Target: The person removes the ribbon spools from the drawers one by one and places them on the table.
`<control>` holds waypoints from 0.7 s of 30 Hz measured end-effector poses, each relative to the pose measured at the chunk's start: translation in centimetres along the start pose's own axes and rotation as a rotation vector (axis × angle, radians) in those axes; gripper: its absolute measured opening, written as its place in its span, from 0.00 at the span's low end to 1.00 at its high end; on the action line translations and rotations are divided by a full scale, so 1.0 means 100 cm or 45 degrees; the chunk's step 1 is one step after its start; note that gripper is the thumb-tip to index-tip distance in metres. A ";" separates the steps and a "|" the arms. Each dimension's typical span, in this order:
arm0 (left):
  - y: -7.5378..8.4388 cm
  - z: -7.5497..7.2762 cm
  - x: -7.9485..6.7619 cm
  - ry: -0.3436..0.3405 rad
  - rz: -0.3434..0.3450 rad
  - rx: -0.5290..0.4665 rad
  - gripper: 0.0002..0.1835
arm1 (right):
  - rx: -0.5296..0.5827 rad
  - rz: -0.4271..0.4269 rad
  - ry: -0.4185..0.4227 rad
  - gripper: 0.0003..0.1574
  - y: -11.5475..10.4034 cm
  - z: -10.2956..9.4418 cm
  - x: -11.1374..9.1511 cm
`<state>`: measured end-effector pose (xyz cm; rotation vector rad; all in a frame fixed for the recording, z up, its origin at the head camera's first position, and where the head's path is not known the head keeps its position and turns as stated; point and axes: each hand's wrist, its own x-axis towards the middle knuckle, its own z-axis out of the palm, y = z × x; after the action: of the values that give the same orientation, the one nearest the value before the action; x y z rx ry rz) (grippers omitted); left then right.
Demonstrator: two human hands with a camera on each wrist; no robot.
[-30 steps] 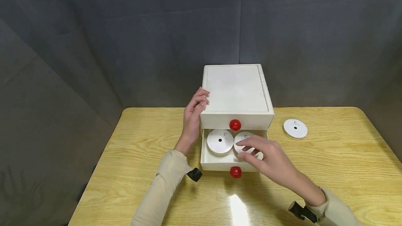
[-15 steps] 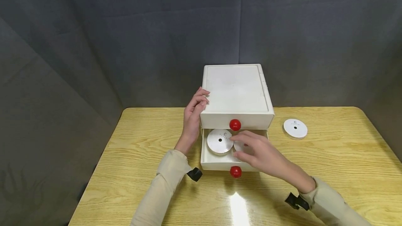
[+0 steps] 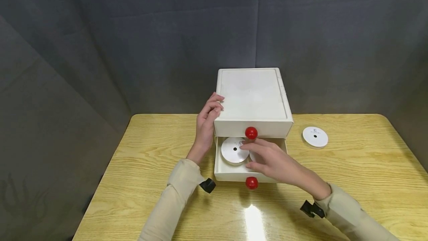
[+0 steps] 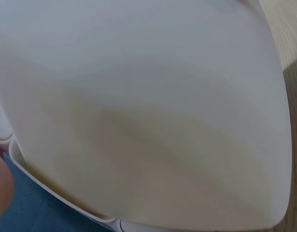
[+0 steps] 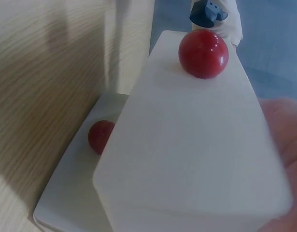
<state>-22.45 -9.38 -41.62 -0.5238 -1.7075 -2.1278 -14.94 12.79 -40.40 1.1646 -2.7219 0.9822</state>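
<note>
A white two-drawer box (image 3: 250, 92) stands on the table, its lower drawer (image 3: 230, 177) pulled out. Two flat white ribbon-like spools lie in that drawer: the left spool (image 3: 230, 155) shows mostly, while the right spool (image 3: 255, 157) is largely covered by my right hand (image 3: 275, 161). That hand hovers over the drawer, thumb and fingers apart, its fingertips overlapping the left spool's edge. My left hand (image 3: 204, 127) rests against the box's left side with fingertips over the top edge. In the left wrist view, the white side panel (image 4: 162, 96) fills most of the picture.
Another white spool (image 3: 315, 137) lies on the wooden table (image 3: 150, 151) to the right of the box. Red round knobs mark the upper drawer (image 3: 230, 127) and the lower one. A dark curtain (image 3: 167, 47) hangs behind the table.
My right hand has moved left and slightly up across the drawer, from the right spool towards the left one. The left hand keeps its place on the box.
</note>
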 end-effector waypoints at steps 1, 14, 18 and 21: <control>0.000 0.000 0.000 0.000 0.002 -0.001 0.09 | -0.003 -0.004 -0.010 0.27 0.000 0.000 0.001; -0.001 0.002 0.000 -0.007 0.012 -0.017 0.09 | -0.014 -0.087 -0.120 0.30 0.007 0.003 0.016; 0.000 0.002 0.000 -0.007 0.005 -0.015 0.09 | -0.029 -0.101 -0.152 0.30 0.009 0.004 0.018; 0.000 0.001 0.000 -0.005 0.002 -0.013 0.09 | -0.049 -0.107 -0.163 0.31 0.009 0.005 0.020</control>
<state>-22.42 -9.26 -41.61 -0.5324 -1.6987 -2.1369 -16.83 11.73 -40.76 1.3682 -2.7469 0.8710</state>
